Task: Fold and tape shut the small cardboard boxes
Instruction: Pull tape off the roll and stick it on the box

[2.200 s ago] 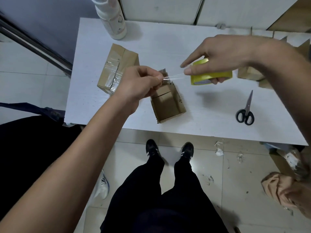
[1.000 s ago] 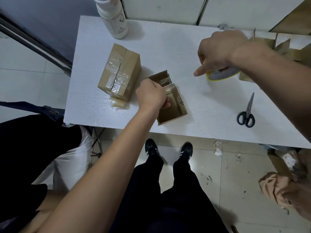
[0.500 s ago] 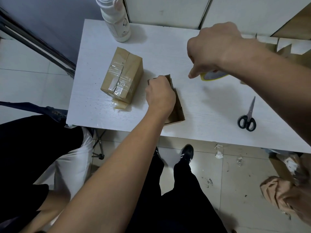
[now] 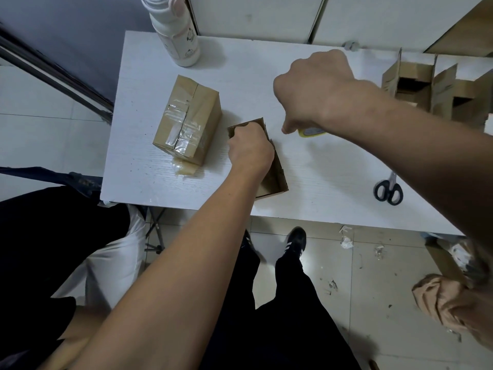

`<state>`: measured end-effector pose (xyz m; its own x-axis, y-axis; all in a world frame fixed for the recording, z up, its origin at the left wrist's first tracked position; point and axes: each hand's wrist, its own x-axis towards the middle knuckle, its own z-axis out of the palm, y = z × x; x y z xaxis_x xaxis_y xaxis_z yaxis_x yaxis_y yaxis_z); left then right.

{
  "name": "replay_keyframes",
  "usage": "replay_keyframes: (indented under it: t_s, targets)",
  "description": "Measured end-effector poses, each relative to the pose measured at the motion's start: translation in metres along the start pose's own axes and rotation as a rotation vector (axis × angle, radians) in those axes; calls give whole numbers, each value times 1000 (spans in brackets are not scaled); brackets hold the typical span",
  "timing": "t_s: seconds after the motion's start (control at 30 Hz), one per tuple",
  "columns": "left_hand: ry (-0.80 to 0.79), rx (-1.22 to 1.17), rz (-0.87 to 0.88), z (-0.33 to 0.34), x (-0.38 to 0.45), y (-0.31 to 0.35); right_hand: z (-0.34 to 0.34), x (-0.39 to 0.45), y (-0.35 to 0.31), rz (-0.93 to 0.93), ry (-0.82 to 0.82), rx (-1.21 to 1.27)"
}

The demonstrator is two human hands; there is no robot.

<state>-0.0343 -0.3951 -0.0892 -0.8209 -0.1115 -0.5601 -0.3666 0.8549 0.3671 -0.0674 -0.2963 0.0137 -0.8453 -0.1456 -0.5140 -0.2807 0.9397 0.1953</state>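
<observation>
A small open cardboard box (image 4: 276,174) lies near the front edge of the white table (image 4: 320,166). My left hand (image 4: 249,149) presses down on its top, covering most of it. My right hand (image 4: 312,89) hovers just right of the box, fingers curled around a yellow tape roll (image 4: 310,132), which is mostly hidden under the hand. A taped-shut cardboard box (image 4: 188,124) stands to the left of the open one, with a scrap of tape (image 4: 184,170) on the table at its foot.
Black-handled scissors (image 4: 388,190) lie at the right front of the table. Several unfolded boxes (image 4: 416,86) stand at the back right. A white bottle (image 4: 176,30) stands at the back left. Another person sits at the left; crumpled paper (image 4: 437,297) lies on the floor.
My left hand brought the tape end down onto the open box and now presses it there. My right hand with the roll lowered toward the table and drew closer to the box.
</observation>
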Motion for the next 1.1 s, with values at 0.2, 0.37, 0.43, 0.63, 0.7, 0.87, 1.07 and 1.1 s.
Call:
replay_keyframes:
  t_s: [0.2,0.37,0.43,0.63,0.7,0.87,1.07,1.1]
  targets:
    - [-6,-7,-21,5,6,-5,36,16,23,62,-19,6]
    - [-19,-41,-43,8,11,-9,80,32,38,115,-64,85]
    - [-37,-82,-59,10,12,-9,94,35,37,112,-84,165]
    - [-34,-161,-33,19,14,-12,118,36,25,99,-38,292]
    - [-9,-170,-19,24,15,-14,122,36,19,92,-22,305]
    - [59,-124,15,33,17,-19,125,38,5,63,21,304]
    - [211,-278,126,27,7,-27,121,35,-1,96,51,326]
    - [170,-337,127,26,4,-26,121,34,-2,103,55,324]
